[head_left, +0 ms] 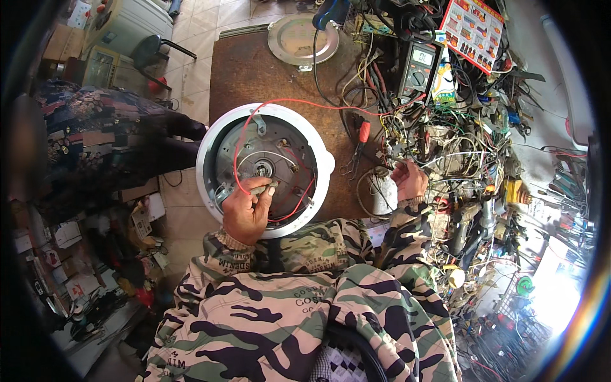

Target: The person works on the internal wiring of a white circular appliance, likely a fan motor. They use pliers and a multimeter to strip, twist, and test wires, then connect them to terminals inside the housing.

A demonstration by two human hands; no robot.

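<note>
A round white appliance housing [321, 137] sits before me with its inside exposed, showing a grey metal base, wires and a central fitting. My left hand [247, 213] reaches over its near rim, thumb and fingers pinched around a small greyish part I cannot make out. A red wire [305, 102] arches from near the multimeter [418, 71] to these fingers. My right hand [410, 181] is at the tabletop's right side, fingers closed near a thin dark piece; what they grip is unclear. Beside it stands a whitish cylinder [380, 193].
A round metal plate [303, 39] lies at the brown table's [245, 70] far end. Red-handled pliers [363, 134] and scissors [347, 170] lie right of the housing. Tangled wires [458, 146] pile along the right. Another person in patterned clothing [102, 134] is at the left.
</note>
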